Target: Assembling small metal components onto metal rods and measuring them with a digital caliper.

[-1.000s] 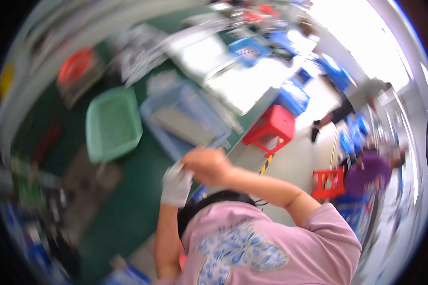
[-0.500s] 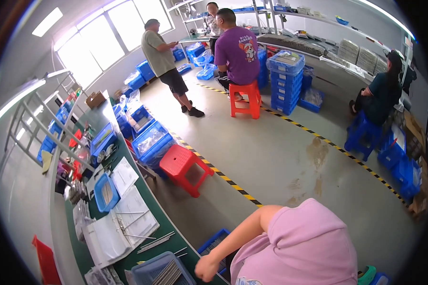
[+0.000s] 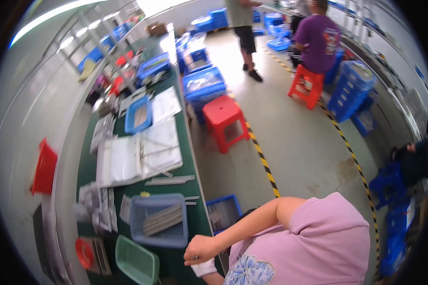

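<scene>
My bare right hand (image 3: 202, 249) is closed in a fist at the table's near edge, beside a blue-grey basket (image 3: 134, 218). A tiny dark thing shows at its fingers, too small to name. Just below it is my left hand (image 3: 204, 269), with a white covering on it; its fingers are hidden. In the basket lies a bundle of thin grey metal strips or rods (image 3: 162, 220). More thin strips (image 3: 170, 180) rest on the green table (image 3: 193, 166) beyond it. An open ring binder (image 3: 121, 159) lies further along, with thin rods across its pages.
A green tub (image 3: 137, 260) and a scale-like device with a red disc (image 3: 84, 254) stand near the basket. Plastic bags (image 3: 100, 202) lie to the left. A blue crate (image 3: 223, 211) is beside the table, and a red stool (image 3: 225, 118) stands further off. People occupy the far room.
My view has swung left and down, so the table fills more of it. The green tub and my white-covered left hand have come into view. My right hand stays closed by the basket.
</scene>
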Motion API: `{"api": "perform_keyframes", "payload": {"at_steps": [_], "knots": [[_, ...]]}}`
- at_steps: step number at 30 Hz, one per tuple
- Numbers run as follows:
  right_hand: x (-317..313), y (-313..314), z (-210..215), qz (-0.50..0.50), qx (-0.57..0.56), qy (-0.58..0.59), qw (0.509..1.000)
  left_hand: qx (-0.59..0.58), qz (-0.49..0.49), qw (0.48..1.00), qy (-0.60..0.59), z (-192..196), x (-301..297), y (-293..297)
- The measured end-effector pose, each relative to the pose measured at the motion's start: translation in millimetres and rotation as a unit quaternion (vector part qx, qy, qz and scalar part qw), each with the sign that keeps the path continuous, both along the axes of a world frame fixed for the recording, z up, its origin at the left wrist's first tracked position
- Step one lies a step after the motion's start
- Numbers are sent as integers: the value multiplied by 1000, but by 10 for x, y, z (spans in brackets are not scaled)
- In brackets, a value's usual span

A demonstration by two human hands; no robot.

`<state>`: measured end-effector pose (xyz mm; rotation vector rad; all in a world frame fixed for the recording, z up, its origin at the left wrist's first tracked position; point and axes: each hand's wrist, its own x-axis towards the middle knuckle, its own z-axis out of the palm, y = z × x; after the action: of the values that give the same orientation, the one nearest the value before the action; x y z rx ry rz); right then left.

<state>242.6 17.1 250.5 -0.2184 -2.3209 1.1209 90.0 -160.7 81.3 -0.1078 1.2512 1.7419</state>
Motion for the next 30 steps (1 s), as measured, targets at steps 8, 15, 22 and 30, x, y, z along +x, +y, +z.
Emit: {"api": "perform_keyframes", "payload": {"at_steps": [8, 15, 22, 30], "knots": [[-510, -107, -53, 82, 94, -158, 980, -138, 164, 971, 109, 488, 710, -2224], [-473, -121, 118, 82, 111, -220, 966, -95, -37, 977, 190, 129, 197, -1316], [146, 286, 48, -126, -32, -225, 966, -9, -254, 910, 326, 5, -471, 220], [757, 584, -117, -317, -27, -222, 922, 83, -409, 775, 475, 230, -660, 1800]]}}
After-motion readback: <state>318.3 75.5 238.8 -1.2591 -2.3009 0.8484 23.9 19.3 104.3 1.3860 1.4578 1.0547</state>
